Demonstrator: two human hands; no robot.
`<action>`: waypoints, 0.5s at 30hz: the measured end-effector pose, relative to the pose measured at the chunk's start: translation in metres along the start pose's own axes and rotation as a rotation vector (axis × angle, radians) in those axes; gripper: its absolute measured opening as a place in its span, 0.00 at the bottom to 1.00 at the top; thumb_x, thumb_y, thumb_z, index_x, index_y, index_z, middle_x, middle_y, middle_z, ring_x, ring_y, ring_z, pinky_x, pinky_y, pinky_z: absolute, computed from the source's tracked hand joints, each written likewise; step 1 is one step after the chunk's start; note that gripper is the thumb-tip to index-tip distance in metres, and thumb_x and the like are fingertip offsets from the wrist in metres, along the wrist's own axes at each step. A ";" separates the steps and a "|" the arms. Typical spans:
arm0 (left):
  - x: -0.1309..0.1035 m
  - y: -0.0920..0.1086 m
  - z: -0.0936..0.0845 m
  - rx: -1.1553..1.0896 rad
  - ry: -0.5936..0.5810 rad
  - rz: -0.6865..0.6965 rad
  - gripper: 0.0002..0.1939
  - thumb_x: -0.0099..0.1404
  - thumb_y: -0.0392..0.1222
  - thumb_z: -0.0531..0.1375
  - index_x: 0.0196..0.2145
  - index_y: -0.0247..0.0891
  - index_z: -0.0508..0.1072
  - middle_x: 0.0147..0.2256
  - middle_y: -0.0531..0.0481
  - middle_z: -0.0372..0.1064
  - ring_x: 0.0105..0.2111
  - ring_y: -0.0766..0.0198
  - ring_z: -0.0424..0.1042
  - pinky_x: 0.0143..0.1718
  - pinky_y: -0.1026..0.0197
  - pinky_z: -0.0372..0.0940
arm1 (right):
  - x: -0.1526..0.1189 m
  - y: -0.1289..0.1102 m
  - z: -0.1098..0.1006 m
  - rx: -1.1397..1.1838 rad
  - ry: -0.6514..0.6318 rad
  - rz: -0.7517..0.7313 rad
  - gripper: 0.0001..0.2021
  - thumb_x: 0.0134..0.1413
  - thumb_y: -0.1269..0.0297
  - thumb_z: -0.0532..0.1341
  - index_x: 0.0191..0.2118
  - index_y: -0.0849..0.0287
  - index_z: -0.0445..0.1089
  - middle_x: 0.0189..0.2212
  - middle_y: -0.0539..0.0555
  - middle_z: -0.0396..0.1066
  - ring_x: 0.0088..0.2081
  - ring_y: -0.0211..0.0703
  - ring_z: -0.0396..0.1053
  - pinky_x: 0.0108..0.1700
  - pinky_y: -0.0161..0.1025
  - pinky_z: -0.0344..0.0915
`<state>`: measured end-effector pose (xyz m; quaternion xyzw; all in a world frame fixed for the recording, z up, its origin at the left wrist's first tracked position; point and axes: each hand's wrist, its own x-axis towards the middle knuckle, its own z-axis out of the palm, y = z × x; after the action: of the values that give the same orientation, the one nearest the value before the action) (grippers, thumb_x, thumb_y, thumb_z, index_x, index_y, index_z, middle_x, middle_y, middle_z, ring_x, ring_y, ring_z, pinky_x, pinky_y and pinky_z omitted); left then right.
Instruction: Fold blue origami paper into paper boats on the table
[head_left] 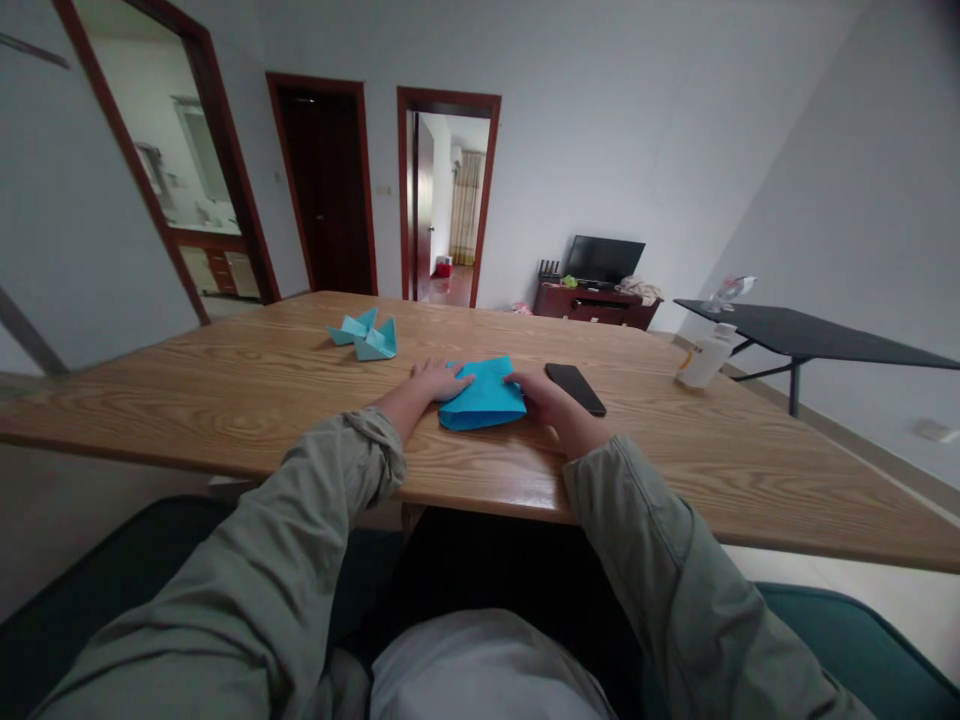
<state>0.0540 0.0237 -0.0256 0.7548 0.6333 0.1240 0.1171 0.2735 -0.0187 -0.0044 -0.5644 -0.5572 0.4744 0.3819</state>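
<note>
A sheet of bright blue paper [484, 392], folded into a flat packet with a gap along its near edge, lies on the wooden table in front of me. At its left side rests my left hand [436, 381], fingers spread out flat and the thumb lying on the paper. My right hand [541, 396] grips the right edge, thumb on top; its other fingers are mostly hidden. Farther back and to the left stands a lighter blue folded-paper shape [366, 335] with pointed corners. Just beyond my right hand lies a black phone [575, 388].
The wooden table [225, 400] reaches wide to both sides. A whitish translucent bottle [706, 357] stands tilted-looking toward its right end. Behind it is a dark folding table [817, 335] with a clear plastic item on it. A television [604, 260] sits on a cabinet by the far wall.
</note>
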 end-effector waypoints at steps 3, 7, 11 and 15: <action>-0.002 0.003 -0.011 -0.301 0.102 0.088 0.38 0.61 0.64 0.53 0.65 0.46 0.55 0.65 0.40 0.52 0.64 0.43 0.52 0.62 0.39 0.46 | -0.003 -0.003 0.003 0.085 -0.078 0.013 0.16 0.51 0.68 0.60 0.47 0.61 0.70 0.44 0.59 0.75 0.40 0.46 0.73 0.43 0.44 0.72; -0.009 0.009 -0.025 -0.890 0.220 0.180 0.38 0.59 0.51 0.62 0.64 0.43 0.54 0.60 0.41 0.62 0.56 0.53 0.66 0.53 0.51 0.63 | -0.011 -0.010 -0.002 0.236 -0.075 -0.133 0.20 0.52 0.67 0.58 0.52 0.59 0.69 0.49 0.57 0.74 0.44 0.47 0.73 0.48 0.46 0.70; -0.018 0.009 -0.027 -1.149 -0.021 0.098 0.35 0.52 0.48 0.67 0.56 0.42 0.64 0.53 0.41 0.70 0.47 0.51 0.73 0.41 0.52 0.71 | -0.016 -0.015 -0.003 0.283 -0.040 -0.149 0.20 0.53 0.68 0.56 0.52 0.60 0.68 0.50 0.57 0.73 0.45 0.46 0.73 0.47 0.44 0.70; -0.019 0.005 -0.024 -1.204 -0.041 0.115 0.25 0.48 0.41 0.66 0.46 0.38 0.72 0.43 0.44 0.75 0.41 0.53 0.75 0.38 0.55 0.71 | -0.006 -0.008 -0.003 0.297 -0.020 -0.171 0.18 0.50 0.68 0.56 0.48 0.59 0.70 0.44 0.55 0.76 0.41 0.45 0.74 0.44 0.43 0.71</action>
<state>0.0479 0.0044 -0.0023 0.5910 0.4078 0.4523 0.5290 0.2753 -0.0240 0.0045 -0.4476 -0.5309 0.5227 0.4946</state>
